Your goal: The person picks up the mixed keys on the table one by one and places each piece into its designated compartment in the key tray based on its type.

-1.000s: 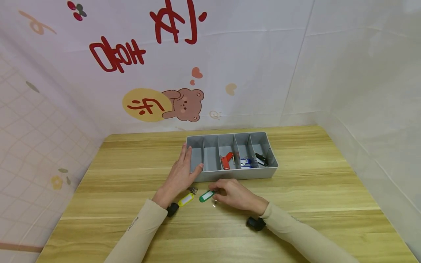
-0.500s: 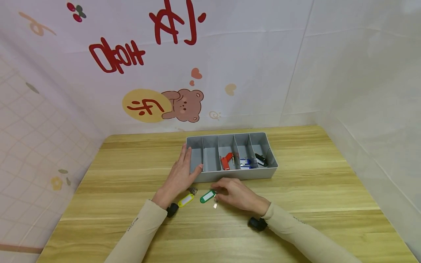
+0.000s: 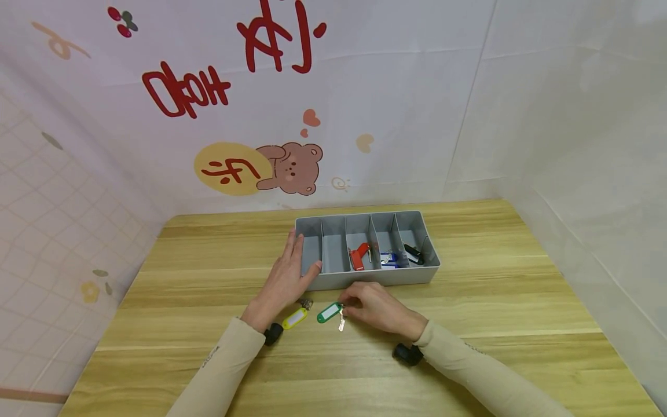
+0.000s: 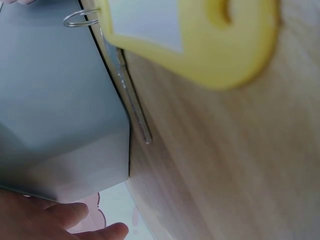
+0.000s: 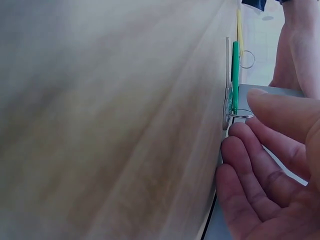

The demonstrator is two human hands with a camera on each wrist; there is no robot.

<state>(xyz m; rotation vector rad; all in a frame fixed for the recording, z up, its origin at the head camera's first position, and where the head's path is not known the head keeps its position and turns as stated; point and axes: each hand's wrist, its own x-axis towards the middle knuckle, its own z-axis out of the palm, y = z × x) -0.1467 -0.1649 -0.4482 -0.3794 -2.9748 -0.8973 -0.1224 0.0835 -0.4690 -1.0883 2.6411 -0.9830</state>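
Note:
My left hand [image 3: 281, 281] lies along the left end of a grey divided box [image 3: 375, 279], fingers straight and thumb spread over the near rim. In front of the box, my right hand [image 3: 374, 307] pinches the split ring [image 5: 241, 114] of a green key tag [image 3: 329, 313] between thumb and fingertips. A silver key [image 3: 341, 322] hangs off that ring, low over the table. Beside my left wrist lies a yellow key tag [image 3: 295, 318] with its own ring [image 4: 80, 19] and key [image 4: 132, 95]; it fills the top of the left wrist view.
The box has several compartments. From the middle rightward they hold red key tags [image 3: 357, 256], blue key tags [image 3: 388, 260] and a black key tag [image 3: 414, 255]. Behind the wooden table [image 3: 333, 370] rises a printed white curtain [image 3: 406, 87].
My right hand has shifted slightly right with the green key tag, and more of its key now shows. My left hand stays at the box.

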